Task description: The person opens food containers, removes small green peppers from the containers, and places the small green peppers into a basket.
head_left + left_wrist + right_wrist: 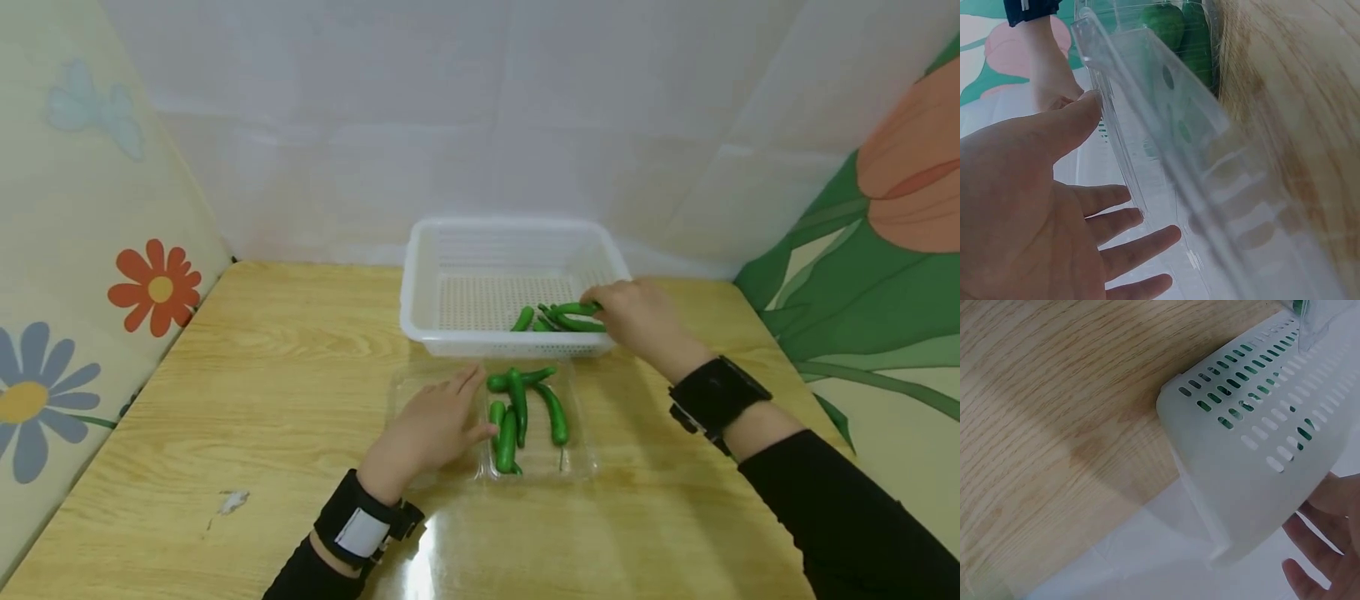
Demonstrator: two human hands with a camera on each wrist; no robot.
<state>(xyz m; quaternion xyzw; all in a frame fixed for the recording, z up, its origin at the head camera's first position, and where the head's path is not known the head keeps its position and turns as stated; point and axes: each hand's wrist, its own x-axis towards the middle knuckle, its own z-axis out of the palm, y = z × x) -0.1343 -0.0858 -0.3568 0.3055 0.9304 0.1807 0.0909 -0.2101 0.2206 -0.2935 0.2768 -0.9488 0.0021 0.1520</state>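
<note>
My left hand (435,421) is spread at a clear plastic clamshell box (585,462), its thumb at the rim in the left wrist view, the fingers straight beside the clear wall (1147,119). Several green chili peppers (516,408) lie in the box's right half. Over the right end of a white perforated basket (517,340), my right hand (641,321) pinches the end of a green chili pepper (573,308) among several others. In the right wrist view the basket wall (1210,456) hides the thumb and fingertips; the other fingers are loosely bent.
The wood-grain table (285,358) carries the box in front of the basket. A white sheet (360,125) hangs behind the basket. Flower-patterned panels stand on both sides. A pale scuff mark (234,501) shows on the table at the left.
</note>
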